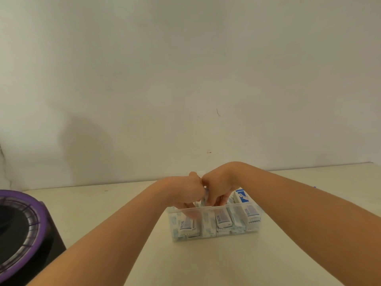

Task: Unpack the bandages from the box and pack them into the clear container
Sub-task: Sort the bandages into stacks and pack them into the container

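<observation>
Container (226, 206) looks nearly full of bandages (222, 220) — the box (242, 196) behind may hold more. Left hand (185, 190) and right hand (218, 186) pinch another between them.

Purple-rimmed black fan (19, 230), cream table (123, 203)

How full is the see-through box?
Mostly full. The clear container shows wrapped bandages packed side by side along its front wall.

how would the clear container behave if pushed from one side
Probably slides rather than tips: the clear container sits low and wide on the smooth table. Packed bandages likely add weight, steadying it.
</observation>
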